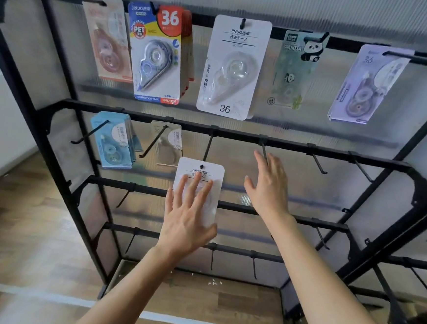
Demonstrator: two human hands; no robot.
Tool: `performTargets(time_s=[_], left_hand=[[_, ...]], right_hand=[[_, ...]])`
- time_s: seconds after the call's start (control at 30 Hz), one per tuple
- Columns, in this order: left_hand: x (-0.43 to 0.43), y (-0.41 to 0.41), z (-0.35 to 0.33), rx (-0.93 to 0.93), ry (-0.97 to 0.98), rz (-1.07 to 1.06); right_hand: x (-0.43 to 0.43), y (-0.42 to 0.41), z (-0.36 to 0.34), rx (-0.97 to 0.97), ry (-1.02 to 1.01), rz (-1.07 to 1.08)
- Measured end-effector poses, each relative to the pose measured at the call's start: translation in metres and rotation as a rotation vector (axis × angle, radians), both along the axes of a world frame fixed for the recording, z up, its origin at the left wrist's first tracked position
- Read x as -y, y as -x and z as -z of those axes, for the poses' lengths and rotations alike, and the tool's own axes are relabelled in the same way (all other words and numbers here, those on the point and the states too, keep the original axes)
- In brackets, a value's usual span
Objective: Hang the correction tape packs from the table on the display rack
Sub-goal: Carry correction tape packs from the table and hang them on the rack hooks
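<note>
A white correction tape pack [201, 172] sits at the tip of a second-row hook [208, 146] on the black display rack [235, 135], its hang hole over the hook's end. My left hand [187, 216] lies flat on the pack's front with straight, spread fingers, thumb at its lower right edge. My right hand [266, 186] hovers to the right, fingers spread and holding nothing, its fingertips beside the neighbouring hook [264, 151]. A matching white pack [233, 69] hangs on the top row.
The top row also holds a pink pack [107, 41], blue-and-red packs [159, 55], a panda pack [293, 71] and a lilac pack [366, 84]. On the second row hang blue packs [114, 141] and a beige pack [168, 143]. Bare hooks stick out on the lower bars. Wooden floor lies below.
</note>
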State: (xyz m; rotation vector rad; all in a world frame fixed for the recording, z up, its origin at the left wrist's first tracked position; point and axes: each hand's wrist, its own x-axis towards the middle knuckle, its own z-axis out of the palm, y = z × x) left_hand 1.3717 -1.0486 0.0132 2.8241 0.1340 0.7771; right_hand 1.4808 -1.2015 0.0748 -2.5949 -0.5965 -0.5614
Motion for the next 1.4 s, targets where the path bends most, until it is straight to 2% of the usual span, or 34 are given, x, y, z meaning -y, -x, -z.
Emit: performTargets(time_s=[0.53, 0.77, 1.0, 1.2, 1.4], left_hand=[[-0.009, -0.068, 0.005, -0.102, 0.074, -0.003], [-0.012, -0.117, -0.009, -0.267, 0.064, -0.043], [-0.026, -0.156, -0.012, -0.351, 0.064, -0.038], [-0.026, -0.161, -0.017, -0.385, 0.054, -0.072], [-0.02, -0.134, -0.017, -0.295, 0.062, -0.084]], right_hand=[[-0.005, -0.035, 0.014, 0.243, 0.088, -0.014], [-0.004, -0.035, 0.015, 0.263, 0.104, -0.013], [-0.004, -0.035, 0.015, 0.267, 0.116, -0.008], [-0.005, -0.035, 0.016, 0.268, 0.102, -0.008], [-0.005, -0.035, 0.013, 0.226, 0.099, -0.02]])
